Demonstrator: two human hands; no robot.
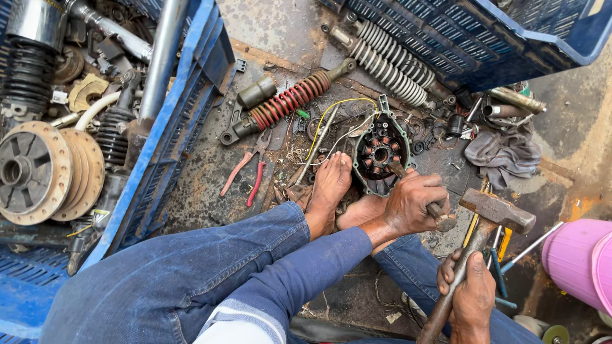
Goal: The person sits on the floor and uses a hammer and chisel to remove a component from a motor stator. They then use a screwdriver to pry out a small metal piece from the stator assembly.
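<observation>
Holding a punch (440, 215) tight in left hand (413, 202) on round engine cover (380, 153) — right hand (470, 292) fingers wrapped around hammer (488, 220). Next, probably: a straight, careful hit.

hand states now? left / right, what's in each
Left hand: closed around a short metal tool, beside the round stator housing.
Right hand: closed on the handle of a hammer, head raised.

Stained floor (280, 38): shock absorbers (287, 100), pliers (247, 171), rag (503, 155).
</observation>
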